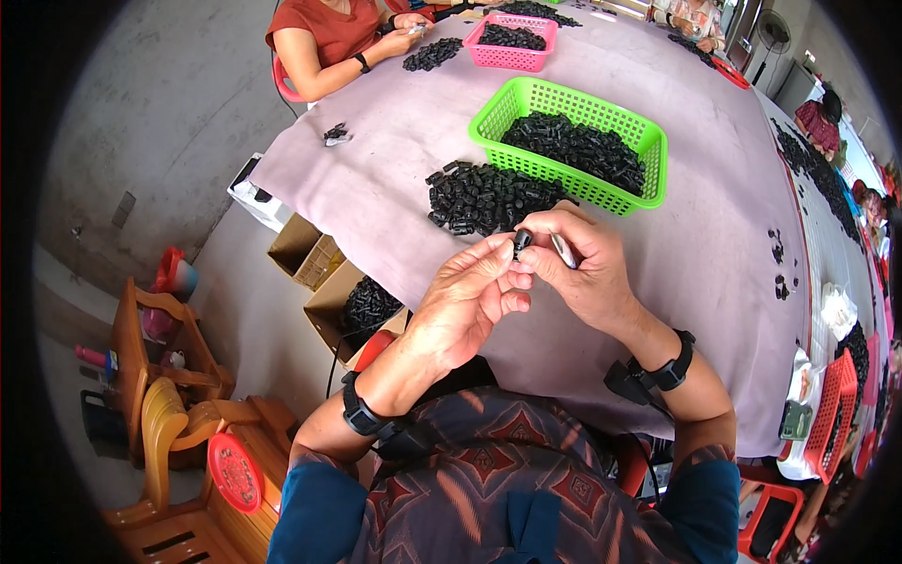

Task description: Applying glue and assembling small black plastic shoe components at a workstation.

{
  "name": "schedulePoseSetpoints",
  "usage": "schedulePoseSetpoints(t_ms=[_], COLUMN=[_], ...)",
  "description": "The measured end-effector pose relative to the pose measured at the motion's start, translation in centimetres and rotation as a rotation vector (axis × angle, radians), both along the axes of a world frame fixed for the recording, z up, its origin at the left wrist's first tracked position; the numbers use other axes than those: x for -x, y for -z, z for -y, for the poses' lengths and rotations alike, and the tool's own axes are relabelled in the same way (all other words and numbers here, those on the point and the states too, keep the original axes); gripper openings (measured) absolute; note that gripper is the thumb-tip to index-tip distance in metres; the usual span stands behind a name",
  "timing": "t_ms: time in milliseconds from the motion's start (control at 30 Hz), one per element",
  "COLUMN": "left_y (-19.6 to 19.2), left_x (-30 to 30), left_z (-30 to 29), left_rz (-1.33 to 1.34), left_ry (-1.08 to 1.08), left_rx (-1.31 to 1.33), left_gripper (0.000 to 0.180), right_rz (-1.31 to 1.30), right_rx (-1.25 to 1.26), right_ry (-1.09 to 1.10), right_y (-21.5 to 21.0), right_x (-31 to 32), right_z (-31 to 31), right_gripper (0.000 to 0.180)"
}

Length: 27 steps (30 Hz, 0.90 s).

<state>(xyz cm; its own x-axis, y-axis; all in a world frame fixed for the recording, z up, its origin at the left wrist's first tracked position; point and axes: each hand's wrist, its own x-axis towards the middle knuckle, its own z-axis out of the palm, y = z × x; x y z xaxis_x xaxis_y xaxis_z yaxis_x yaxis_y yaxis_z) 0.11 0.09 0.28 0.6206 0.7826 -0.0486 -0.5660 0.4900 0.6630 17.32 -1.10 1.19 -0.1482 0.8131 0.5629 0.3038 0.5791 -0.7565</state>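
Note:
A small black cylindrical part (pixel 521 242) is pinched between the fingertips of both hands, just in front of the black heap. My left hand (pixel 465 299) grips it with thumb and forefinger, the other fingers loosely curled. From the right, my right hand (pixel 592 268) holds the same part. A slim, shiny tool (pixel 564 250) with a pale, pointed shape also sits in my right hand, partly hidden by the fingers, and its kind cannot be made out. Right beyond the hands lies a heap of similar black parts (pixel 479 197), touching a green basket (pixel 520 94) that holds more of them.
A pale cloth covers the table (pixel 395 179). Farther off stand a pink basket (pixel 510 58) and a co-worker in a red top (pixel 329 38). Cardboard boxes (pixel 324 305) stand below the left table edge, near a wooden chair (pixel 164 442). A red basket (pixel 832 414) is at far right.

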Motion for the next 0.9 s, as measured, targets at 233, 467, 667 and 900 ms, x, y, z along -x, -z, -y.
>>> schedulePoseSetpoints(t_ms=[233, 467, 667, 900], left_y=[-0.3, 0.3, 0.9, 0.4], left_x=[0.1, 0.1, 0.0, -0.2], left_z=[-0.2, -0.5, -0.7, -0.4], left_rz=[-0.039, 0.018, 0.047, -0.144], left_ry=[0.062, 0.121, 0.126, -0.025], left_rx=[0.039, 0.095, 0.111, 0.056], left_gripper=[0.020, 0.019, 0.017, 0.025], right_rz=[0.058, -0.020, -0.271, 0.046], right_rx=[-0.067, -0.017, 0.145, 0.028], right_ry=[0.013, 0.025, -0.011, 0.138], right_y=[-0.7, -0.3, 0.1, -0.8], right_x=[-0.1, 0.1, 0.5, -0.6], right_z=[0.0, -0.1, -0.1, -0.3], right_gripper=[0.016, 0.011, 0.008, 0.010])
